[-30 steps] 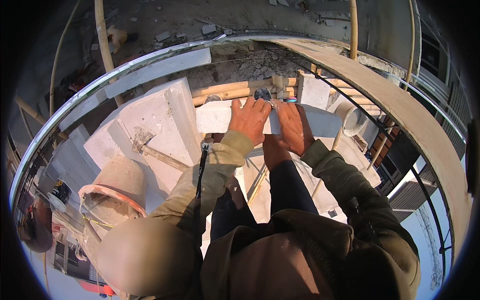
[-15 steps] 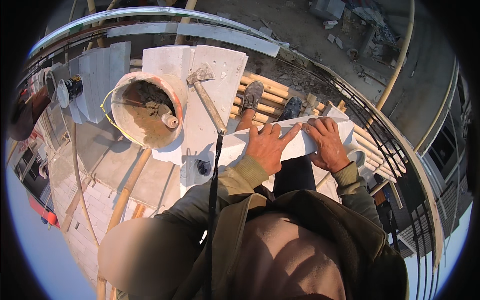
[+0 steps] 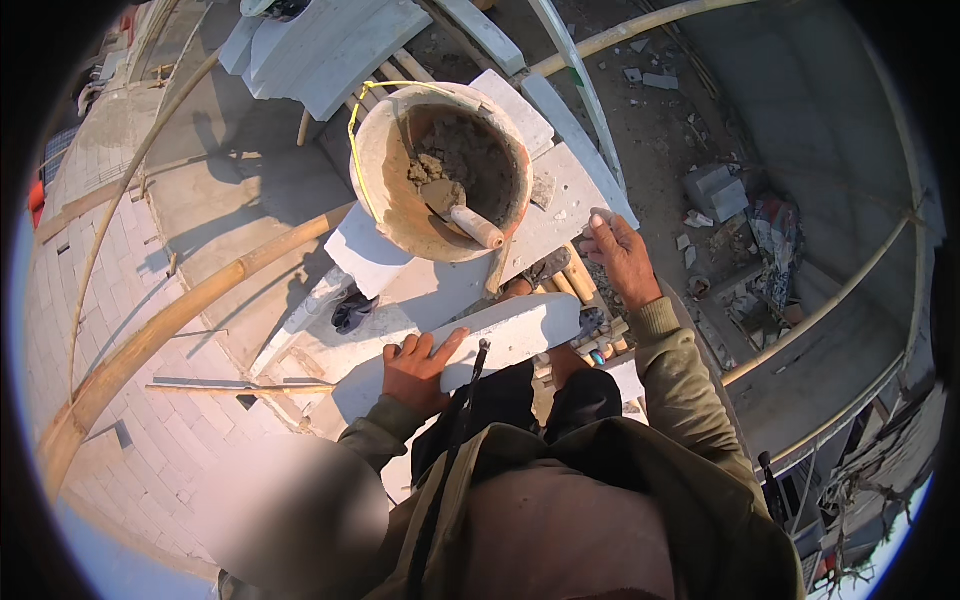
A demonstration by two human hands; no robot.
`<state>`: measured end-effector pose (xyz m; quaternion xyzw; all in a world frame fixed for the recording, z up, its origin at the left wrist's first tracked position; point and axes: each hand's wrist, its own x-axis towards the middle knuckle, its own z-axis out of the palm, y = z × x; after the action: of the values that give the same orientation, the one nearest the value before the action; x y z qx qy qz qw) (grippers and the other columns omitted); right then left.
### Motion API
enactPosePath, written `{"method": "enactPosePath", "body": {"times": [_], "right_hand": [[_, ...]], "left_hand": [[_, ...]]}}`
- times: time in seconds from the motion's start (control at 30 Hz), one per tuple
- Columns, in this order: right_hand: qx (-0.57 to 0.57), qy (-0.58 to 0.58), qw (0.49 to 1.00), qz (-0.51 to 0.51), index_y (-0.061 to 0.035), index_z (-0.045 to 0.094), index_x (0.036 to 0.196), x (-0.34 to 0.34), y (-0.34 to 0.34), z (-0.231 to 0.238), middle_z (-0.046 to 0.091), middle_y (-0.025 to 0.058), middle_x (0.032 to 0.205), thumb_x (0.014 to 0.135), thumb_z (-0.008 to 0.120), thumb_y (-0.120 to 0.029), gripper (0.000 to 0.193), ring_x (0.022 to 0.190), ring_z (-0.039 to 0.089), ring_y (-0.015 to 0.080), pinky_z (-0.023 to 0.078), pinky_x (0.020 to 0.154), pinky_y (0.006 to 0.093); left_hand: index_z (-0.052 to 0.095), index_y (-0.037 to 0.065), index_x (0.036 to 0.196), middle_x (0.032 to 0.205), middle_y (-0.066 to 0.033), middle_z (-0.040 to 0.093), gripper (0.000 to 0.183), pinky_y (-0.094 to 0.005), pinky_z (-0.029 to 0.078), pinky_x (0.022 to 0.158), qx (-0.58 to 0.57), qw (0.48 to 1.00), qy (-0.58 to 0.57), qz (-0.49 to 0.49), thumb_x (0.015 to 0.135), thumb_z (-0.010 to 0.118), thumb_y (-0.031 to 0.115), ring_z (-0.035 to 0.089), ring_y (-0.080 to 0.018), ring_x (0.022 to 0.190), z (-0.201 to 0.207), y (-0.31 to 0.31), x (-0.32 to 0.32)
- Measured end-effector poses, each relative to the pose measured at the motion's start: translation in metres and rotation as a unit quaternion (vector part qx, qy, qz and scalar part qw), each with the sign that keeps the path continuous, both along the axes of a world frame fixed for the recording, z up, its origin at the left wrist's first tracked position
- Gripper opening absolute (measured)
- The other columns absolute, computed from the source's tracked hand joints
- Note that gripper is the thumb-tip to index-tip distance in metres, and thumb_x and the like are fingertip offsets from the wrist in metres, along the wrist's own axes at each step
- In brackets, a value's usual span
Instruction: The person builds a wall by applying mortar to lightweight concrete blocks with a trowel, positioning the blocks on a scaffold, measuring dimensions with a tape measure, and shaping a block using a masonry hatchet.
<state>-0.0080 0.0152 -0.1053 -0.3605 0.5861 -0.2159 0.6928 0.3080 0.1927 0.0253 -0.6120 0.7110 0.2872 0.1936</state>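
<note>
A long white block [image 3: 520, 328] lies across in front of my body, above my knees. My left hand [image 3: 418, 374] grips its left end, fingers over the top. My right hand [image 3: 627, 262] is off the block, raised beyond its right end near the edge of a pale slab [image 3: 575, 188]. Its fingers are loosely bent and nothing shows in them. Ahead stands a bucket [image 3: 375, 165] of grey mortar [image 3: 465, 150], and a trowel [image 3: 478, 228] rests in it, wooden handle toward me. The bucket partly hides a hammer [image 3: 497, 268] lying on the slab.
White blocks [image 3: 335, 60] are stacked at the far left. A thick bamboo pole [image 3: 200, 300] slants up on the left. Bamboo poles [image 3: 578, 275] form the footing near my feet. Rubble [image 3: 715, 192] and another pole [image 3: 820, 300] are on the right.
My right hand has let go of the block and moved away from it, far and right. My left hand is now at the block's left end. The view has turned, bringing the bucket nearer the middle.
</note>
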Motion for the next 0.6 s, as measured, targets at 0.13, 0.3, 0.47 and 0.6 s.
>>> {"method": "enactPosePath", "body": {"times": [0.13,0.3,0.47,0.6], "right_hand": [[0.035,-0.032,0.996,0.076,0.0056,0.052,0.132,0.095,-0.05,-0.009,0.063,0.0209,0.113,0.098,0.065,-0.047,0.064,0.096,0.069,0.0319,0.058,0.085,0.0432],[-0.226,0.169,0.957,0.07,0.008,0.061,0.105,0.125,-0.1,-0.033,0.07,0.0304,0.097,0.079,0.071,-0.015,0.036,0.093,0.07,0.0463,0.054,0.084,0.0468],[-0.184,0.045,0.974,0.12,0.0025,0.061,0.119,0.057,-0.156,-0.049,0.071,0.0162,0.102,0.093,0.067,-0.025,0.038,0.085,0.07,0.0246,0.057,0.079,0.0386],[0.016,-0.05,0.995,-0.088,-0.0019,0.053,0.129,0.036,-0.073,-0.058,0.066,0.0134,0.104,0.104,0.059,-0.031,0.039,0.085,0.069,0.021,0.062,0.073,0.0379]], "left_hand": [[0.043,0.031,0.154,0.11,-0.0067,0.057,0.105,-0.0533,0.043,0.088,0.033,0.991,-0.054,0.119,0.058,0.086,0.028,0.057,-0.0302,0.111,0.009,0.048,0.045],[0.041,0.029,0.155,0.118,-0.0088,0.061,0.11,-0.0553,0.049,0.094,0.043,0.939,-0.081,0.33,0.055,0.088,0.027,0.059,-0.0327,0.117,0.029,0.107,0.061],[0.041,0.015,0.155,0.137,-0.017,0.061,0.118,-0.0463,0.049,0.108,-0.024,0.854,-0.017,0.52,0.049,0.093,0.013,0.057,-0.0371,0.128,0.037,0.149,0.058],[0.039,0.005,0.154,0.142,-0.0188,0.059,0.116,-0.0405,0.045,0.112,-0.082,0.775,0.08,0.621,0.051,0.091,0.011,0.057,-0.0327,0.131,0.051,0.154,0.076]]}}
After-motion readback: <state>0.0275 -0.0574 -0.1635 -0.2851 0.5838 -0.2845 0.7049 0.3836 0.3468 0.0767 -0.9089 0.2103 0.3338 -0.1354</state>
